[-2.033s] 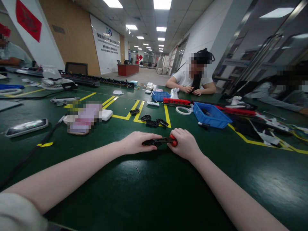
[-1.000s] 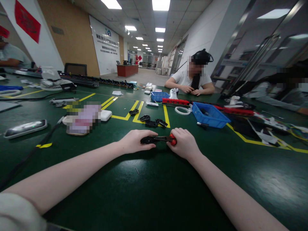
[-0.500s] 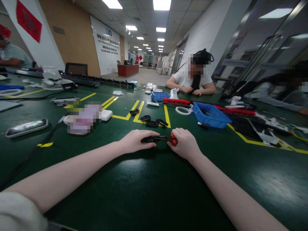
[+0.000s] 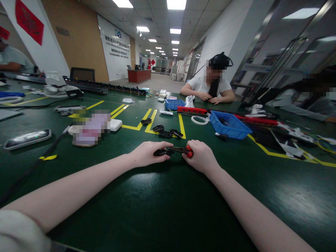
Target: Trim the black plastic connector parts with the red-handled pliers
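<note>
My left hand (image 4: 147, 154) is closed on a small black plastic part (image 4: 160, 152) and presses it to the green table (image 4: 168, 210). My right hand (image 4: 201, 156) is wrapped round a screwdriver with a red and black handle (image 4: 189, 151). Its dark shaft (image 4: 176, 149) points left and meets the black part. The two hands sit close together at the middle of the table.
Several loose black parts (image 4: 165, 132) lie beyond my hands by yellow tape lines (image 4: 182, 126). A blue bin (image 4: 229, 125) stands to the right, a smaller one (image 4: 173, 104) further back. A white ring (image 4: 199, 120), a white box (image 4: 115, 124) and a cable (image 4: 34, 164) lie about. Other people sit opposite and at the sides.
Both hands stay in place on the part and screwdriver; the screwdriver shaft shifts very slightly. The view wobbles a little.
</note>
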### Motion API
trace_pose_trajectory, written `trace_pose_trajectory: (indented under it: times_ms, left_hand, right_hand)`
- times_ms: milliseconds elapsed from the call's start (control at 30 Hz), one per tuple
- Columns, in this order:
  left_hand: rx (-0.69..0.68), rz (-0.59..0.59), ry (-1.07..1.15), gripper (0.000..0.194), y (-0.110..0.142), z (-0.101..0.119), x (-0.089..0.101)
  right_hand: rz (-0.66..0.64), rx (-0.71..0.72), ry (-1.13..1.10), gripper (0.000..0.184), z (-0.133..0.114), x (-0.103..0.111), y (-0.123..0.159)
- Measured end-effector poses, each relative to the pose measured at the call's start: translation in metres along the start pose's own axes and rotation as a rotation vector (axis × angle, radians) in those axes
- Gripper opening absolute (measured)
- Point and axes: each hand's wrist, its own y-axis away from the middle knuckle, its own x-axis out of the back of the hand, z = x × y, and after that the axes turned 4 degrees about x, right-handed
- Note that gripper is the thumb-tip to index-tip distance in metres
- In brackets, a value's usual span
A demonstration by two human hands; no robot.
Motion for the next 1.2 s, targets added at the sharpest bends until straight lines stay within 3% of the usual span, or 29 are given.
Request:
trace_pose_trajectory:
  times_ms: [267,500,700,1200]
  left_hand:
    - [0.032,-0.003,0.005,0.039,-0.0007,0.0049,0.0026]
    - [-0.019,0.006,-0.019,0.035,-0.0005,0.0047,0.0021]
    - [0.059,0.032,-0.044,0.053,0.0003,0.0038,0.0009]
    - [-0.066,0.111,-0.26,0.04,0.0007,0.0031,0.0002]
  right_hand:
    - [0.033,0.01,0.005,0.016,0.0004,0.0004,0.0008]
    - [0.104,-0.014,0.019,0.013,0.0028,-0.0008,0.0003]
    - [0.079,0.035,0.022,0.014,0.0013,0.0009,0.0005]
    - [0.043,0.041,0.043,0.01,-0.0003,-0.001,-0.0002]
